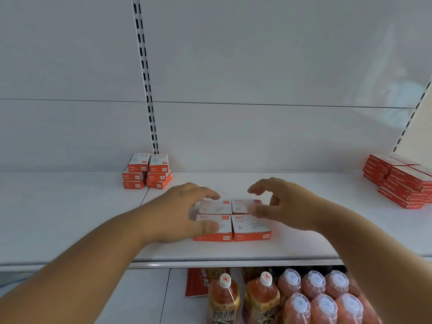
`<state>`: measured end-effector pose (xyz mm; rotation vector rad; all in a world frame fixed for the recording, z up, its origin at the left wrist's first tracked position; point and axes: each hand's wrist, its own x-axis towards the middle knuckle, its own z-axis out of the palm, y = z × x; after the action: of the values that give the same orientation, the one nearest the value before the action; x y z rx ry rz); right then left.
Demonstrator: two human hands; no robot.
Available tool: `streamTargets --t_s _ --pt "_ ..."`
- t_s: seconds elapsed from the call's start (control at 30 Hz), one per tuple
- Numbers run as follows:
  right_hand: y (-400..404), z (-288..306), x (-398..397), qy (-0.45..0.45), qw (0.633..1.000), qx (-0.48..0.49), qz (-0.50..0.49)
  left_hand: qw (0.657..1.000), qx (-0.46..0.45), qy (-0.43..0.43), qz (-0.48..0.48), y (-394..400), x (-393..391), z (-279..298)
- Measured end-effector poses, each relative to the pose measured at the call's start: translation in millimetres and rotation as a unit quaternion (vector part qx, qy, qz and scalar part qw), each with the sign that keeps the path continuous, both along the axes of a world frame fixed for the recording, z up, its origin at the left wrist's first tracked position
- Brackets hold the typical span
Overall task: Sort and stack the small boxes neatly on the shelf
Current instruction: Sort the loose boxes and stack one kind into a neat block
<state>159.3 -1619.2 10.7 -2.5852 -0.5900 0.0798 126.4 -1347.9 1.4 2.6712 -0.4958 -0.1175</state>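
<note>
Four small boxes [233, 219], white-topped with orange fronts, are set in a tight two-by-two block near the front edge of the shelf [304, 239], their sides touching. The block is flanked by both hands. The left hand [184, 211] is laid against the block's left side, its thumb resting on the near-left box and its fingers arched over the far-left one; the grip is half open, and whether anything is pinched cannot be told. The right hand [278, 206] is held over the far-right box with fingers curled loosely and spread, the thumb blurred above the box tops; nothing is seen to be held by it.

Further back on the left, a small stack of like boxes [147, 171] is already built, though its layers sit slightly askew. At the far right, a pile of red boxes [402, 181] is stacked unevenly. Below the shelf, bottled drinks [292, 298] are stored.

The task is judged to be partly done: the block is squared up, while the two outer piles remain to be straightened.
</note>
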Motion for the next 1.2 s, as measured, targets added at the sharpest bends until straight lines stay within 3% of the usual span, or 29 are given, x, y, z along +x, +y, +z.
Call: streamTargets --t_s 0.1,0.27,0.57,0.8,1.03,1.2 --pt "-2.6 1.8 -5.9 0.041 0.997 -0.035 0.056 0.999 0.012 -0.018 -0.029 -3.9 -5.4 -5.3" --pt "7.7 -8.6 -7.1 -0.007 0.998 -0.022 0.059 0.997 -0.05 -0.06 -0.011 -11.8 -6.9 -17.1" --pt "10.5 -14.9 -12.7 -0.046 0.997 -0.028 0.048 0.995 -0.068 -0.07 -0.014 -10.2 -1.8 -21.9" --pt "11.6 4.1 -6.1 -0.02 0.996 -0.061 0.065 0.997 -0.056 -0.042 -0.021 -7.4 1.7 -12.9" --pt "47.9 21.3 11.7 -0.137 0.989 -0.044 0.036 0.989 -0.076 -0.115 0.05 25.2 8.5 0.7" --pt "124.7 25.3 24.0 -0.142 0.988 0.019 0.054 0.971 -0.146 -0.141 0.125 75.0 19.5 -1.1"
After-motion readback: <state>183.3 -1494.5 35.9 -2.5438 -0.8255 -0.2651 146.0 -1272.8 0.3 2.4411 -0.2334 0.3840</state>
